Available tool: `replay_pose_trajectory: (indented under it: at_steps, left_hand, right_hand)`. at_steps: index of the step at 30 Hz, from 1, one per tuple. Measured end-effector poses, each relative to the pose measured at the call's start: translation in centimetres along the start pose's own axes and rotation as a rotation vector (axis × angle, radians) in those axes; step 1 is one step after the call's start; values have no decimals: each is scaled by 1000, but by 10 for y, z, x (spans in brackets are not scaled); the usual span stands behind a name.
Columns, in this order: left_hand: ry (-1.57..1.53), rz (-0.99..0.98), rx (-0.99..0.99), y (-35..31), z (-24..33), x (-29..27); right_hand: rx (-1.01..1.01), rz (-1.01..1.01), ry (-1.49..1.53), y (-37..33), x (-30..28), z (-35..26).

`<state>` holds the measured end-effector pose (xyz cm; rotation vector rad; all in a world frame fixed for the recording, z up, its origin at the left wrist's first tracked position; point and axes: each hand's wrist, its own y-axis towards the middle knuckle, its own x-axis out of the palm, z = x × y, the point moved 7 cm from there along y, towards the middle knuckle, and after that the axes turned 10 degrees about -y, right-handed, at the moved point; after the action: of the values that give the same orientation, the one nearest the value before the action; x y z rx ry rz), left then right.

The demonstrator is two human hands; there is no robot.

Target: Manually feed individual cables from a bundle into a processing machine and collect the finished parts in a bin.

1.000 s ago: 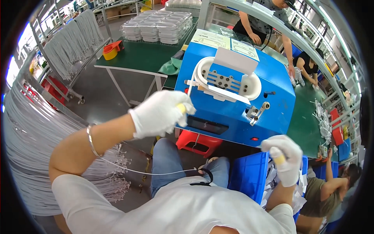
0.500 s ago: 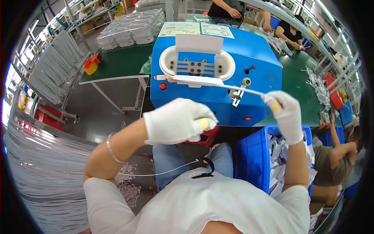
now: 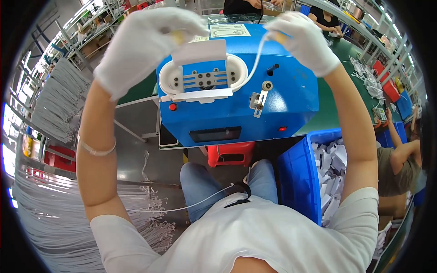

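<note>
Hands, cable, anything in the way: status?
Right hand gripping white cable above blue machine. Left hand raised over its left side, grip unclear. Cable meets right end of white oval former. White flap stands along former's far edge.

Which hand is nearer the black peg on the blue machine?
Right. The right hand, gripping the white cord, appears just above and right of the black peg; the left hand is far to its left.

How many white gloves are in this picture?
2: one on the left hand, one on the right hand holding the white cord. Others could be hidden farther back.
</note>
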<state>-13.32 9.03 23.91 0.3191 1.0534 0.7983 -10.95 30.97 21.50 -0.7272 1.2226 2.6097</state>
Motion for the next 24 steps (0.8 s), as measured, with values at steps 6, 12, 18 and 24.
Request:
replay_pose_trajectory:
  at_steps: [6,12,18,24]
  left_hand:
    - [80,-313,108,44,-21,40]
    - [212,-360,-137,30,-39,19]
    - [20,-344,-339,-9,-58,0]
    - [257,-11,22,12,-49,-4]
  right_hand:
    - [-135,167,196,68,8,-29]
    - [114,289,379,69,-8,-40]
    - [-19,690,845,49,-28,-39]
    - [524,-282,832,28,19,-42]
